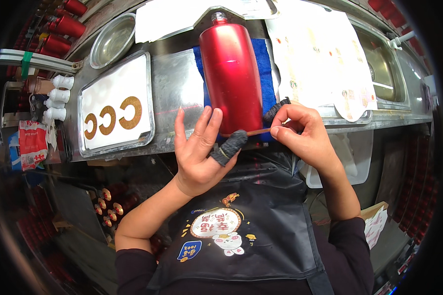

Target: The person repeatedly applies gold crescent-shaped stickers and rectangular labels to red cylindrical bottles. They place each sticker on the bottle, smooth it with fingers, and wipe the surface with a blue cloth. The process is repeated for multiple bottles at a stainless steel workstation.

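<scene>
Far left: row of small white plastic caps (58, 96), glossy red cylinders (64, 24) stacked behind. Next, shallow steel tray (150, 88) with white liner carrying three gold C-shaped stickers (114, 117); round steel bowl (112, 39) above it. Left hand (198, 147) open, fingers spread and flat against lower end of red metal bottle (231, 71), thumb in dark knit finger cot (229, 146). Bottle smooth, glossy, lying lengthwise on blue towel (267, 73) on steel bench – silver neck pointing away, base nearest hands. Right hand (300, 132) closed in pinch on thin gold sticker strip (258, 131) stretched across bottle base, between both hands; forefinger also in dark cot. Further right: white sticker sheets (325, 59) – then steel sink (384, 69).
</scene>
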`<state>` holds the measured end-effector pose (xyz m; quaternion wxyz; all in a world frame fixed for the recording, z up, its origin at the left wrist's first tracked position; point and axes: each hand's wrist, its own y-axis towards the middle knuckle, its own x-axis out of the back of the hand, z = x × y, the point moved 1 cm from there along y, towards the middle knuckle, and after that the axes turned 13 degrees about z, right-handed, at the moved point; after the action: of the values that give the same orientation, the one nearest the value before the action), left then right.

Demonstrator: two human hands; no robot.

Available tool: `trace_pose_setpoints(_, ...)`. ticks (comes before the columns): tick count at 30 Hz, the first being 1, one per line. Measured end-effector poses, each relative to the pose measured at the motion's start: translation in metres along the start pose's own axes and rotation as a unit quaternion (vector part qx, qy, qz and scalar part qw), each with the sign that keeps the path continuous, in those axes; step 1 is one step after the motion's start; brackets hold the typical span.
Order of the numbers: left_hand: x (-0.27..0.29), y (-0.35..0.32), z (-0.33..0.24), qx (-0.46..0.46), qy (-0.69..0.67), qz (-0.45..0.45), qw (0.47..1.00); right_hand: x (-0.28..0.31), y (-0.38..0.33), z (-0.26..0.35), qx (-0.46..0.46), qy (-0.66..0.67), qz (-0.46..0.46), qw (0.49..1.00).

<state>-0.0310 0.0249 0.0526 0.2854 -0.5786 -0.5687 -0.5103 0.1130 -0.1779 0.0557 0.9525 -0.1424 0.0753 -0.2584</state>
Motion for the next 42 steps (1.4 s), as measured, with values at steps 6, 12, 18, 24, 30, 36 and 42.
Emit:
trace_pose_setpoints(6,0.0,0.031,-0.015,-0.005,0.083,-0.007,0.996,-0.006,0.005,-0.003,0.004,-0.027,0.0,1.0)
trace_pose_setpoints(12,-0.011,0.023,0.003,0.093,-0.092,-0.054,0.99,-0.007,0.004,-0.003,0.016,-0.037,-0.002,0.999)
trace_pose_setpoints(18,-0.01,-0.02,0.01,0.09,-0.104,-0.013,0.99,-0.005,-0.002,0.006,0.028,-0.061,-0.015,0.998)
trace_pose_setpoints(24,-0.014,-0.028,0.013,0.041,-0.07,-0.008,0.997,-0.004,-0.009,0.01,0.028,-0.027,-0.016,0.999)
trace_pose_setpoints(30,-0.006,-0.015,0.008,0.014,-0.028,0.006,0.999,-0.001,-0.002,0.001,0.019,-0.021,-0.016,0.999)
trace_pose_setpoints(36,0.002,0.016,-0.008,-0.012,0.053,-0.003,0.999,-0.005,0.004,-0.006,0.008,-0.004,-0.012,1.0)
trace_pose_setpoints(42,-0.008,0.03,-0.002,0.045,-0.017,-0.067,0.997,-0.008,0.007,-0.005,0.017,-0.04,-0.016,0.999)
